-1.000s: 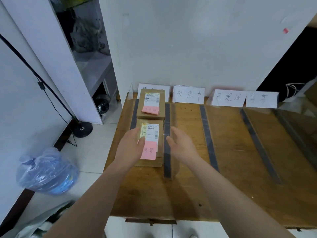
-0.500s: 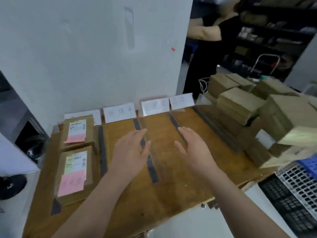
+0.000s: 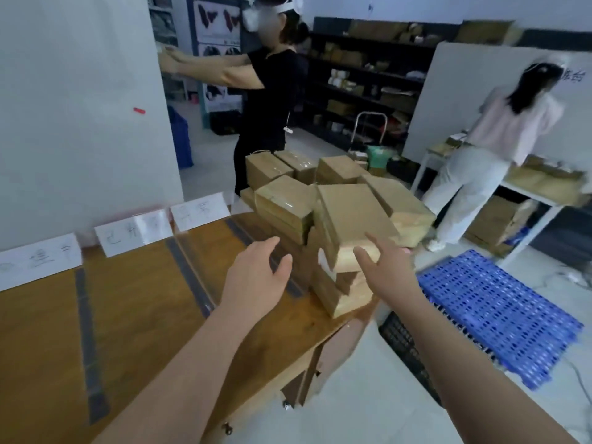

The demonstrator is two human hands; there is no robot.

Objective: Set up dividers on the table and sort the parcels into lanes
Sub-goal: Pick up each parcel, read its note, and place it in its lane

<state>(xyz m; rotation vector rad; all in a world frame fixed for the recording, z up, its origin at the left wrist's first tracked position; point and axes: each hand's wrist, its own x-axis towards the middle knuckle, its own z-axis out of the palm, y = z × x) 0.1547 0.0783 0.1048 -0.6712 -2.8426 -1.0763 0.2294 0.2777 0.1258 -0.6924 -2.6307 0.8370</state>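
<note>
Right hand (image 3: pixel 389 267) advanced, now at parcel (image 3: pixel 349 216)

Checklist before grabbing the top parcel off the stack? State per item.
1. Left hand free: ok, open, holding nothing.
2. Right hand free: ok, open, at the near corner of the top parcel; contact cannot tell.
3. Top parcel uncovered: ok, nothing lies on it.
4. Stack steady: not ok, parcels piled askew, top one tilted.
5. Target lane known: cannot tell, no shipping label shows on its top face.
6. Lane labels readable: cannot tell, blurred.
</note>
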